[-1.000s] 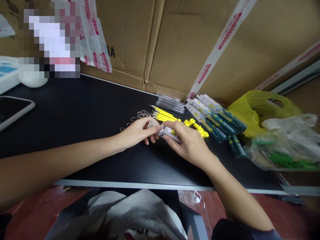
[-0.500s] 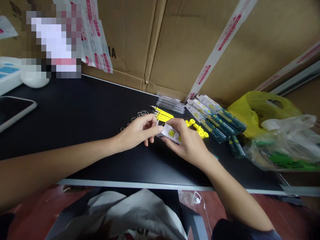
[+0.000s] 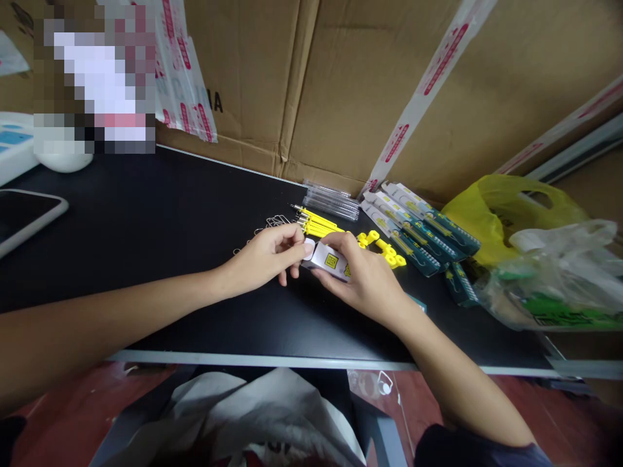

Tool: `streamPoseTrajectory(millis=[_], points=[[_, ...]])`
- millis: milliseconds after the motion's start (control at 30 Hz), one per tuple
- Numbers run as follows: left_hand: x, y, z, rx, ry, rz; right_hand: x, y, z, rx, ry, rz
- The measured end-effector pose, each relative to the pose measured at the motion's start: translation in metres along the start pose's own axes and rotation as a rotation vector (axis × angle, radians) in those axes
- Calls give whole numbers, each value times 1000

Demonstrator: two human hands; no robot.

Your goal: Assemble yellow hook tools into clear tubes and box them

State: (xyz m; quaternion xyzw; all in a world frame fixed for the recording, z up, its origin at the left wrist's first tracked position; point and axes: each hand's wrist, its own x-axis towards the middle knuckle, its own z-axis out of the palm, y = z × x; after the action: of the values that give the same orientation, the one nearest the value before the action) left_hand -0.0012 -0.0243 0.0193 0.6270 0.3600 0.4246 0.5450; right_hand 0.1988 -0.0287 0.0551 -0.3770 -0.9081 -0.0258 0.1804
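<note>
A small white cardboard box (image 3: 329, 261) with yellow printed squares is gripped in my right hand (image 3: 370, 279), fingers over its top and thumb along the near side. At the box's left end, my left hand (image 3: 270, 256) pinches the white end flap (image 3: 309, 249) between thumb and forefinger. Just behind the hands lie several slim yellow rods with metal tips (image 3: 316, 222). Bent wire hooks (image 3: 276, 221) are partly hidden by my left hand. Yellow plastic end pieces (image 3: 384, 250) sit beyond my right hand. The far end of the box is covered by my right palm.
Clear plastic tubes (image 3: 333, 201) lie by the cardboard wall (image 3: 350, 97). Several printed boxes (image 3: 413, 227) are stacked to the right, beside yellow and clear plastic bags (image 3: 559, 266). A phone (image 3: 29, 217) rests at the left of the black table (image 3: 195, 194).
The end flap, mostly hidden behind my left thumb before, now shows as a rounded white tab bent at the box's end. Both hands keep nearly the same place.
</note>
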Motion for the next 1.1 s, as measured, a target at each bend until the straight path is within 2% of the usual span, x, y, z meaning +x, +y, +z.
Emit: streamPoseTrajectory(millis=[400, 633, 1100], points=[[-4, 7, -2, 261, 50, 6, 0, -3, 3, -108, -22, -17], [-7, 8, -2, 520, 58, 127, 1, -7, 3, -118, -54, -19], [-12, 14, -1, 644, -12, 171, 0, -9, 5, -77, -56, -28]])
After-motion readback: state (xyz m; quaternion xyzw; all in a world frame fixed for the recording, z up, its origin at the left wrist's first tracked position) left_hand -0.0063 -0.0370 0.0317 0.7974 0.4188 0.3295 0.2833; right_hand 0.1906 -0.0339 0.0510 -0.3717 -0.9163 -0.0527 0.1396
